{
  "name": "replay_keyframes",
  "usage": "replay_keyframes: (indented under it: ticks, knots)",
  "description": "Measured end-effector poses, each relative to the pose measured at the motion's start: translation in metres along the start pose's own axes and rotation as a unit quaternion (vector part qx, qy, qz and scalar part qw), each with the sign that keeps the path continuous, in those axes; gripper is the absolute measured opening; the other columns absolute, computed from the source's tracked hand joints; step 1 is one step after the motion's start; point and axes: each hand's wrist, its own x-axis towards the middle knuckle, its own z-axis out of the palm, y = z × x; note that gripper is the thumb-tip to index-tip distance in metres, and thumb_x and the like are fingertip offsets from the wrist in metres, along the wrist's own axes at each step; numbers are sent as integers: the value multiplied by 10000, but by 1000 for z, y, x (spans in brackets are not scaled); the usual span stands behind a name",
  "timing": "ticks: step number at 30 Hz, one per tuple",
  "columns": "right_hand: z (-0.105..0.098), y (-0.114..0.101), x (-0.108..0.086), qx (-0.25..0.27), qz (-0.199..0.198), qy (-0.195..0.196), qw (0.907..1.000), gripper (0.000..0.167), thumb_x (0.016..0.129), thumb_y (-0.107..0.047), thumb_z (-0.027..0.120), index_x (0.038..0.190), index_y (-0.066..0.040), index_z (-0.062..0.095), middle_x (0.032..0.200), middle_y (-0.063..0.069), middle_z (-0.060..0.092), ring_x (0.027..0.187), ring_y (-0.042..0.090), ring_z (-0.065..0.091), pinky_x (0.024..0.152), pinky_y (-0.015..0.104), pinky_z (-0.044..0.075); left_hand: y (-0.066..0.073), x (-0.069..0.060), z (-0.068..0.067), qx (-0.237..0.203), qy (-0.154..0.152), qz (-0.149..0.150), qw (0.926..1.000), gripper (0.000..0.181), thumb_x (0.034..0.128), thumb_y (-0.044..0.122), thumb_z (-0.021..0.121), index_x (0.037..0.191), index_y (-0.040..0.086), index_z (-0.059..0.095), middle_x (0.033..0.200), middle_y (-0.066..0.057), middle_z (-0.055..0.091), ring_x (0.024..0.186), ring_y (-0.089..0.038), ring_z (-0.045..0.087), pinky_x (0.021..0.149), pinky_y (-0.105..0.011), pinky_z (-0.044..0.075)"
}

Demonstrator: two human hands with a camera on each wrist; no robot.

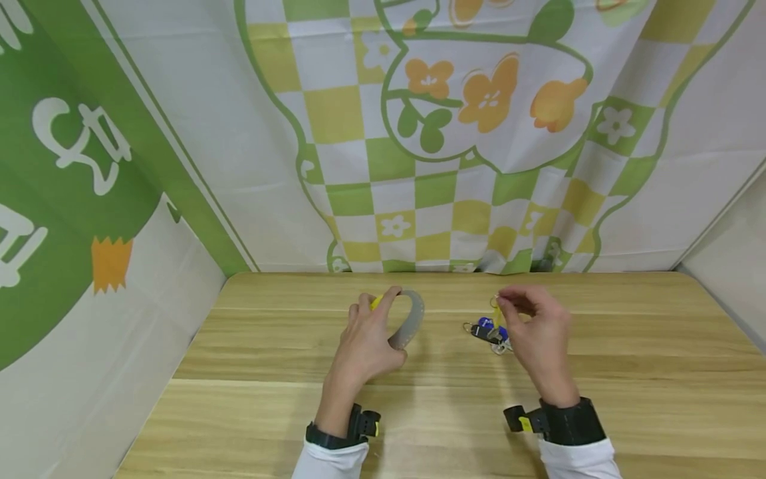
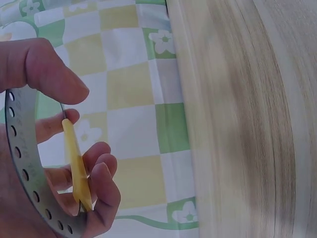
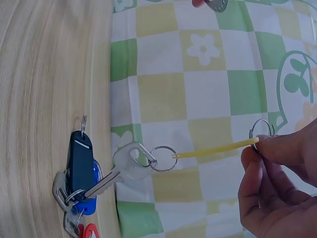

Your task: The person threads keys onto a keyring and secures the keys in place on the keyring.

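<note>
My left hand [image 1: 368, 342] holds a curved grey band [image 1: 414, 324] with a row of holes along its edge. A yellow bar [image 2: 77, 163] spans the band's open side, with fingertips on it. Between thumb and fingers, my right hand [image 1: 541, 329] pinches a metal ring [image 3: 261, 130] at one end of a yellow strip [image 3: 213, 148]. From the strip's other ring hangs a silver key [image 3: 131, 161]. This key connects to a bunch with a black fob [image 3: 80, 161], a blue tag [image 1: 486, 322] and a red piece [image 3: 90, 231]. Whether the bunch touches the table is unclear.
Both hands are over a wooden table [image 1: 251, 412]. Along its back edge hangs a checked, flower-patterned curtain [image 1: 431, 193], and a green and white cloth wall [image 1: 72, 219] is on the left. Each wrist wears a black camera band [image 1: 574, 422].
</note>
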Motion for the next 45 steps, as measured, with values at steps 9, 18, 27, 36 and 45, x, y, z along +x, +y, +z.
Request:
replay_keyframes:
  ticks: [9, 18, 27, 36, 45]
  knots:
    - [2, -7, -1, 94, 29, -350, 9993, 168, 801, 137, 771, 896, 0, 749, 875, 99, 725, 717, 237, 694, 698, 82, 464, 0, -1, -1, 195, -145, 246, 9994, 962, 655, 85, 806, 1533, 247, 449, 1373, -214, 475, 1129, -376, 489, 650, -417, 456]
    - [8, -11, -3, 95, 93, -690, 9975, 182, 787, 134, 786, 901, -5, 757, 864, 97, 731, 710, 224, 705, 689, 92, 473, 2, -3, -3, 324, -395, 540, 9972, 948, 687, 116, 803, 1544, 277, 430, 1392, -201, 469, 1170, -359, 476, 745, -476, 479]
    - [8, -16, -5, 17, 282, -853, 9960, 169, 789, 120, 792, 895, -1, 739, 847, 92, 723, 712, 209, 691, 656, 362, 566, 7, -5, -3, 341, -485, 578, 9966, 908, 733, 188, 725, 1570, 285, 384, 1402, -212, 452, 1200, -365, 470, 776, -534, 494]
    - [6, -17, -3, 105, 488, -979, 9939, 145, 803, 59, 814, 874, -45, 741, 810, 62, 718, 695, 180, 691, 635, 278, 552, 9, -6, -4, 378, -550, 671, 9955, 904, 720, 183, 738, 1555, 269, 403, 1343, -187, 474, 1119, -325, 481, 705, -453, 479]
    - [4, -21, -3, 352, 811, -1246, 9883, 123, 815, 38, 812, 872, -54, 753, 800, 39, 714, 688, 170, 683, 617, 166, 505, 11, -6, -5, 354, -642, 844, 9937, 902, 693, 172, 805, 1513, 263, 440, 1270, -152, 489, 1041, -290, 476, 658, -390, 460]
